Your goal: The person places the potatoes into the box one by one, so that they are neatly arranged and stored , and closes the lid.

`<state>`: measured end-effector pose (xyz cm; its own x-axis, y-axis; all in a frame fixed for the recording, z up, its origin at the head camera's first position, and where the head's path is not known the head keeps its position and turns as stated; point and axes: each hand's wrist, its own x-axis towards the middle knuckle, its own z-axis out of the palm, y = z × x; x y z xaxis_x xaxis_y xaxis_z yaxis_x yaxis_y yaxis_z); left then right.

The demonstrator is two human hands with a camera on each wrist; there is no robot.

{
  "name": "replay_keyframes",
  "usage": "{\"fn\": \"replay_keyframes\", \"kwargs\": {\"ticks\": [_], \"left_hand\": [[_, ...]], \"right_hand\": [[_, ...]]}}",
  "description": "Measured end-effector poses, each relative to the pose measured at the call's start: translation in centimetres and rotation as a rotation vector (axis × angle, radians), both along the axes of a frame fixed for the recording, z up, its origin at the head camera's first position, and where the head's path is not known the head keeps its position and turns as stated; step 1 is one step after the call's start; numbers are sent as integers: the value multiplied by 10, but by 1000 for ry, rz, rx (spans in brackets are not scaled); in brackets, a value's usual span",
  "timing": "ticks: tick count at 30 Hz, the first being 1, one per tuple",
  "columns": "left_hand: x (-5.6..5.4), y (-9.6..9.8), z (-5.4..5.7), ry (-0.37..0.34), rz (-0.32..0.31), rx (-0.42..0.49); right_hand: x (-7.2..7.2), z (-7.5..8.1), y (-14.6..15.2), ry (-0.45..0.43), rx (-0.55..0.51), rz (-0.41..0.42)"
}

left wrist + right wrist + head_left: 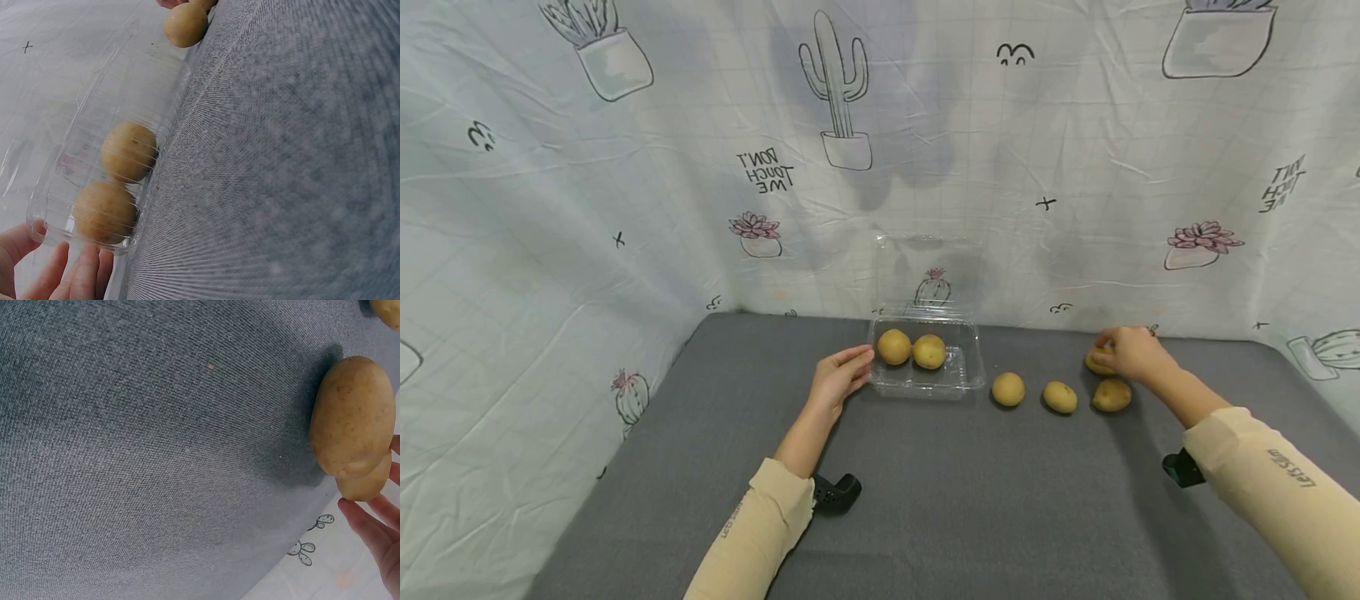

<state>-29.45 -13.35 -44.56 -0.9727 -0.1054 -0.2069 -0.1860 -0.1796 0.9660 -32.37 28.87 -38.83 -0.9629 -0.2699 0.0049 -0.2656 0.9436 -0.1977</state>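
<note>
The box (925,388) is clear. The potatoes (893,347) in and beside it are yellow-brown. The cloth (940,492) under it is grey. The sheet (925,92) behind it is white with black-lined cactuses and pink plants. Sleeves (1277,492) in front of it are cream with dark letters.

Over my remote feed I count six potatoes (1008,390): two inside one clear plastic box (957,364), four outside it. I also count two hands (840,379), two sleeves (760,521), one gray table (925,500) and one printed curtain (925,100).

Two potatoes (929,352) sit in the container (957,367), four to its right.
</note>
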Motion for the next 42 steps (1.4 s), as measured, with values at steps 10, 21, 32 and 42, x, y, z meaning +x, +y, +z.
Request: {"fn": "replay_keyframes", "kwargs": {"ticks": [10, 21, 32, 42], "left_hand": [[2, 2, -3, 9, -5, 5], [2, 2, -1, 1, -8, 6], [2, 1, -2, -1, -3, 12], [1, 0, 0, 0, -7, 20]], "right_hand": [[2, -10, -2, -23, -16, -40], [4, -8, -8, -30, -16, -70], [5, -9, -12, -8, -27, -64], [-1, 6, -28, 121, -83, 69]]}}
